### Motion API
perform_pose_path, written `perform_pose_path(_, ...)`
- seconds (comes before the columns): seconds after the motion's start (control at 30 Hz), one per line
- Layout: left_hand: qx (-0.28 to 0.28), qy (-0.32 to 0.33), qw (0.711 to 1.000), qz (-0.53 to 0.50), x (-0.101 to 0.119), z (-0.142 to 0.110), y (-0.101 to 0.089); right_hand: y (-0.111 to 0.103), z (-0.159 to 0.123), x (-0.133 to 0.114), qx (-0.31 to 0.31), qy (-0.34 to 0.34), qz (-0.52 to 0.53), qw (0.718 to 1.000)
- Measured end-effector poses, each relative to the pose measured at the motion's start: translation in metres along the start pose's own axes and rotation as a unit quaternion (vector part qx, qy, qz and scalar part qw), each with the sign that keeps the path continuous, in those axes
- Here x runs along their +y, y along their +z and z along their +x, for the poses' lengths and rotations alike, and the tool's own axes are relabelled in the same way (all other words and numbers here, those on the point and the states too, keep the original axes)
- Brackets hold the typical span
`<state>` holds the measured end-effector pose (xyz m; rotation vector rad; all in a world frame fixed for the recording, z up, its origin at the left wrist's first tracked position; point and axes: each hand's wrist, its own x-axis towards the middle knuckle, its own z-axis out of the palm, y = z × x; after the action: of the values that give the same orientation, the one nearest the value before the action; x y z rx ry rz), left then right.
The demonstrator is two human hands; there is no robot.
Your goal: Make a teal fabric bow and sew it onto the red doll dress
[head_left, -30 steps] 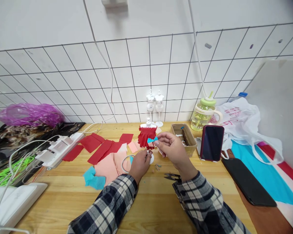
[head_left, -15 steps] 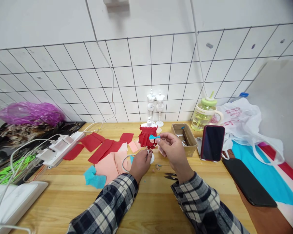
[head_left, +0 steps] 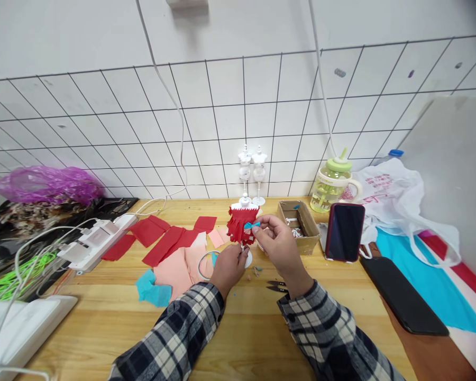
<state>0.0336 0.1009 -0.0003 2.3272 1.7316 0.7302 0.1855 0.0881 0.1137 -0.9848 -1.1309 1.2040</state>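
Note:
A tiny white mannequin (head_left: 245, 201) wearing a pleated red paper dress (head_left: 240, 225) stands on the wooden table (head_left: 103, 323). My left hand (head_left: 230, 266) grips the mannequin's stand just above its round white base. My right hand (head_left: 280, 244) pinches a small blue paper bow (head_left: 252, 225) and holds it against the front of the red dress. Both sleeves are plaid.
Red, pink and blue paper pieces (head_left: 170, 248) lie left of the dress. Two bare white mannequins (head_left: 252, 174) stand by the tiled wall. A cardboard box (head_left: 299, 225), green cup (head_left: 331, 182), upright phone (head_left: 344, 233), small snips (head_left: 277, 287), power strip (head_left: 95, 241) and plastic bags surround the spot.
My right hand has brought the blue bow slightly left and in against the dress. My left hand stays on the stand.

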Motion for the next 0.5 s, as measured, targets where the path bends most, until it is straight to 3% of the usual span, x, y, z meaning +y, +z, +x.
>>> perform_pose_path(0.23, 0.002, 0.011, 1.0, 0.005, -0.0005, 0.0, -0.0004, -0.0018, 0.001, 0.0003, 0.001, 0.003, -0.026, 1.0)
perform_pose_path(0.5, 0.005, 0.035, 0.999, 0.005, 0.003, -0.0012, -0.0005, -0.0031, 0.0039, 0.002, 0.03, 0.013, 0.031, 0.999)
